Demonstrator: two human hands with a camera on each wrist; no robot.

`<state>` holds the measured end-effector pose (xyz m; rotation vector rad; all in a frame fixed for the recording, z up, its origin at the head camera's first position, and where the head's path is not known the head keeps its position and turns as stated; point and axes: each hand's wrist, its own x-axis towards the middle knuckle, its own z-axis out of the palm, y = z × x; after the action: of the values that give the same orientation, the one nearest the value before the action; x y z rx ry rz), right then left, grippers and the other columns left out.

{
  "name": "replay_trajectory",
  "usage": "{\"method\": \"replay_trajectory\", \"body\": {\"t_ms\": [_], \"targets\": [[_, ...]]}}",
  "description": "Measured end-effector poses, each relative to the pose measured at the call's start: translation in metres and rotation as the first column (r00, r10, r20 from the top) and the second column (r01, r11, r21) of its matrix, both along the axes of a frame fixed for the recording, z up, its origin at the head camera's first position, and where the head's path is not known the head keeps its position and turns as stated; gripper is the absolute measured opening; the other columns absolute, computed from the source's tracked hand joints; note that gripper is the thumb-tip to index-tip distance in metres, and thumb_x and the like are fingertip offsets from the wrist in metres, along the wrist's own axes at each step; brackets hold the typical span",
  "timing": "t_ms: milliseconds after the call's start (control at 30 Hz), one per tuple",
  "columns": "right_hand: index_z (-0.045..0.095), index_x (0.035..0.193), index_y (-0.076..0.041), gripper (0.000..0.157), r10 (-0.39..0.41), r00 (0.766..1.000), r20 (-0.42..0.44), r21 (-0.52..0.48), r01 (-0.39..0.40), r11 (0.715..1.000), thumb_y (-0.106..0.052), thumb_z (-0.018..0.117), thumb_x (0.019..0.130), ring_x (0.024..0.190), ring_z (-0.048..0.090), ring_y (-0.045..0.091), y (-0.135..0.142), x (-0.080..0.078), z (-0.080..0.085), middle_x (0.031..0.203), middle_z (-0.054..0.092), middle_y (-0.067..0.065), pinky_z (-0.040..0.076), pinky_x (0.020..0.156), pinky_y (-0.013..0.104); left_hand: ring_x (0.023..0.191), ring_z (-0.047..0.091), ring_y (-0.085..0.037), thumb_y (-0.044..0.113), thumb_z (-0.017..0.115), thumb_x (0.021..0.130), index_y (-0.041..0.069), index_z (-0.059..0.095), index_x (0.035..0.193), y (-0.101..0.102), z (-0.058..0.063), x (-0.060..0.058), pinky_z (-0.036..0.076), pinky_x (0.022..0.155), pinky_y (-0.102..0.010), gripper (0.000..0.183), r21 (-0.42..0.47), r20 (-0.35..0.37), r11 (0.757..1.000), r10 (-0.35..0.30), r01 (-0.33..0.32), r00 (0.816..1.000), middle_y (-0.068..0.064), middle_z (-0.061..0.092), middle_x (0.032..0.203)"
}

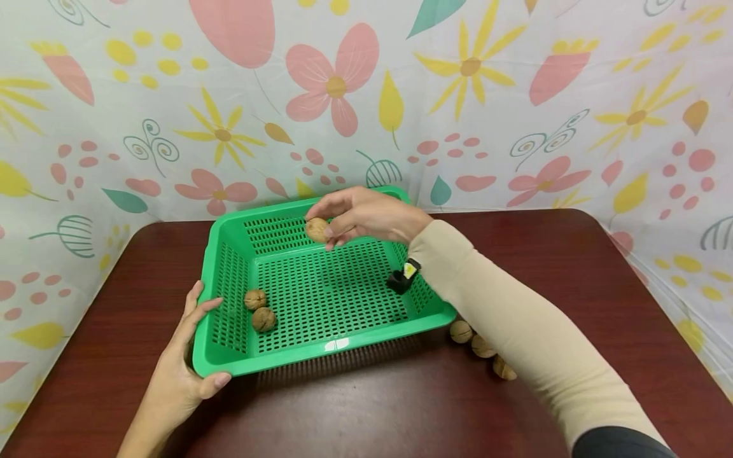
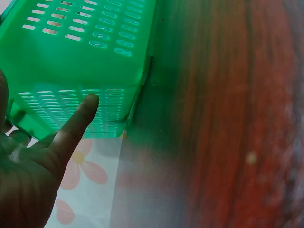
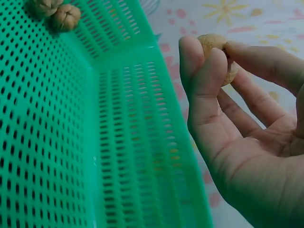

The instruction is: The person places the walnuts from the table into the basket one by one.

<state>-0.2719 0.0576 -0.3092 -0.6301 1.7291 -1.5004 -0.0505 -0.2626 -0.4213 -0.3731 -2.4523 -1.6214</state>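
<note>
A green plastic basket (image 1: 338, 346) with slotted walls stands on the table. My left hand (image 1: 180, 362) grips its left end, thumb at the near corner and fingers along the rim; in the left wrist view one finger (image 2: 78, 121) stretches along the outer wall. My right hand (image 1: 366, 216) pinches a walnut (image 1: 317, 229) between thumb and fingers above the far part of the basket. The right wrist view shows this held walnut (image 3: 213, 45) partly covered by fingertips. Two walnuts (image 1: 263, 319) lie together inside the basket by its left wall.
Right of the basket, several walnuts (image 1: 460, 331) lie on the dark reddish table (image 1: 366, 407), partly hidden by the right forearm. A patterned cloth (image 1: 321, 152) hangs behind the table's far edge. A small black device (image 1: 403, 278) is strapped at the right wrist.
</note>
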Motion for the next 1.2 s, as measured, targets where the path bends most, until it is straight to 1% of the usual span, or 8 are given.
{"method": "replay_trajectory", "body": {"t_ms": [100, 300, 400, 500, 567, 833, 1000, 1200], "targets": [[0.061, 0.14, -0.005, 0.044, 0.025, 0.999, 0.035, -0.002, -0.025, 1.0, 0.0, 0.064, 0.097, 0.094, 0.074, 0.027, -0.017, -0.007, -0.008, 0.134, 0.066, 0.012, 0.058, 0.086, 0.035, 0.162, 0.01, -0.009, 0.023, 0.09, 0.076, 0.015, 0.042, 0.159, 0.0, -0.001, -0.001, 0.024, 0.11, -0.012, 0.096, 0.001, -0.009, 1.0, 0.001, -0.001, 1.0, -0.005, 0.006, 0.179], [0.06, 0.141, -0.003, 0.044, 0.062, 0.997, 0.045, -0.005, -0.062, 0.998, 0.002, 0.063, 0.097, 0.092, 0.074, 0.026, -0.035, -0.017, -0.031, 0.13, 0.068, 0.012, 0.058, 0.085, 0.036, 0.162, 0.009, -0.009, 0.021, 0.09, 0.075, 0.015, 0.042, 0.159, 0.004, -0.003, -0.002, 0.024, 0.11, -0.011, 0.097, 0.004, -0.004, 1.0, -0.01, 0.01, 1.0, -0.004, 0.005, 0.179], [0.06, 0.141, -0.003, 0.044, 0.083, 0.996, 0.041, 0.025, -0.084, 0.996, 0.002, 0.064, 0.098, 0.093, 0.074, 0.026, -0.038, -0.021, -0.043, 0.132, 0.068, 0.013, 0.057, 0.095, 0.046, 0.162, 0.01, -0.009, 0.02, 0.09, 0.075, 0.015, 0.043, 0.159, 0.005, -0.003, -0.002, 0.024, 0.11, -0.012, 0.097, 0.003, -0.002, 1.0, -0.007, 0.007, 1.0, -0.002, 0.006, 0.179], [0.059, 0.143, -0.002, 0.045, 0.098, 0.994, 0.038, 0.043, -0.1, 0.994, 0.001, 0.063, 0.098, 0.094, 0.074, 0.026, -0.042, -0.022, -0.052, 0.135, 0.067, 0.014, 0.05, 0.105, 0.058, 0.162, 0.01, -0.009, 0.018, 0.09, 0.074, 0.014, 0.043, 0.159, 0.004, -0.003, -0.001, 0.024, 0.11, -0.012, 0.097, 0.005, -0.003, 1.0, -0.001, 0.001, 1.0, -0.001, 0.006, 0.179], [0.058, 0.144, -0.001, 0.046, 0.092, 0.995, 0.034, 0.039, -0.094, 0.995, 0.001, 0.062, 0.099, 0.094, 0.075, 0.025, -0.046, -0.022, -0.056, 0.136, 0.067, 0.016, 0.046, 0.108, 0.062, 0.162, 0.01, -0.009, 0.016, 0.09, 0.073, 0.013, 0.043, 0.159, 0.003, -0.003, -0.001, 0.024, 0.11, -0.011, 0.097, 0.007, -0.005, 1.0, 0.001, -0.001, 1.0, -0.002, 0.006, 0.178], [0.057, 0.145, -0.002, 0.045, 0.015, 0.999, 0.041, -0.027, -0.014, 1.0, 0.005, 0.06, 0.1, 0.093, 0.076, 0.025, -0.058, -0.022, -0.065, 0.136, 0.068, 0.018, 0.045, 0.109, 0.063, 0.163, 0.009, -0.01, 0.022, 0.089, 0.078, 0.014, 0.042, 0.159, 0.0, -0.002, 0.001, 0.021, 0.114, -0.017, 0.094, 0.007, -0.004, 1.0, 0.006, -0.006, 1.0, 0.0, 0.007, 0.178], [0.057, 0.145, 0.0, 0.046, 0.029, 0.999, 0.045, -0.002, -0.029, 1.0, 0.005, 0.06, 0.1, 0.091, 0.075, 0.024, -0.063, -0.022, -0.071, 0.137, 0.067, 0.02, 0.048, 0.107, 0.06, 0.163, 0.009, -0.011, 0.02, 0.089, 0.076, 0.014, 0.043, 0.159, 0.0, -0.003, 0.001, 0.022, 0.113, -0.018, 0.095, 0.0, -0.003, 1.0, 0.008, -0.008, 1.0, -0.001, 0.007, 0.178], [0.057, 0.145, 0.003, 0.044, 0.049, 0.998, 0.044, 0.066, -0.052, 0.996, 0.006, 0.059, 0.1, 0.092, 0.075, 0.027, -0.063, -0.02, -0.075, 0.138, 0.066, 0.02, 0.053, 0.104, 0.055, 0.162, 0.01, -0.011, 0.018, 0.09, 0.074, 0.011, 0.043, 0.158, 0.001, -0.003, -0.001, 0.027, 0.109, -0.01, 0.097, -0.004, -0.013, 1.0, 0.0, 0.0, 1.0, -0.002, 0.007, 0.178]]}}
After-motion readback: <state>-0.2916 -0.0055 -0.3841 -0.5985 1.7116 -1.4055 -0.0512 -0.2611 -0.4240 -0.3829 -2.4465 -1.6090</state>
